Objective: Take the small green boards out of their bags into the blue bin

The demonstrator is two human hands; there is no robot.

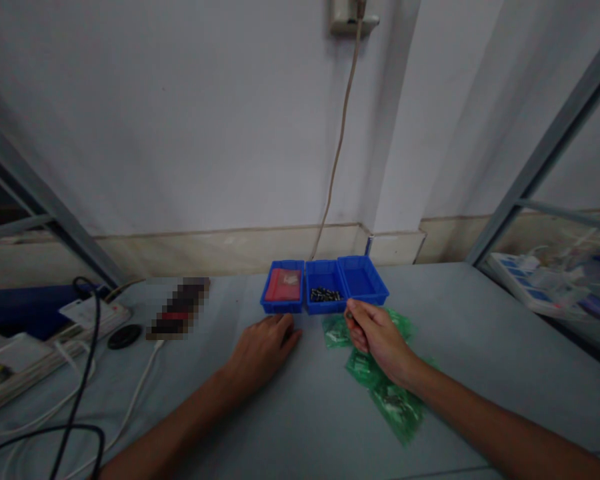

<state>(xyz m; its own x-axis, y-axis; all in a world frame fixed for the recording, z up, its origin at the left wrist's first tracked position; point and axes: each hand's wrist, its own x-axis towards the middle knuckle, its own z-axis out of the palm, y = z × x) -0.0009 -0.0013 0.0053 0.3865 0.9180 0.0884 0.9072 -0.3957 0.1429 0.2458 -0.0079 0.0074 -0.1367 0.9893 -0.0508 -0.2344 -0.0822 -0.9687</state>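
Note:
My right hand [377,337] is closed in a fist above several green plastic bags [399,408], just in front of the blue bins. What its fingers hold, if anything, is hidden. Palm down on the table, my left hand [266,345] lies with loosely bent fingers, near the left blue bin [283,308]. That bin contains red plastic packets [280,285]. Small dark and silvery metal pieces [325,294] lie in the middle blue bin [325,308]. No contents show in the right blue bin [363,281].
A grey table [300,413] meets the wall at the back. To the left are a blurred-out device [177,310] on a white cable, a black ring-shaped item [125,337], a power strip [25,373] and loose cables. Metal frame posts stand at both sides; another power strip [525,287] is at right.

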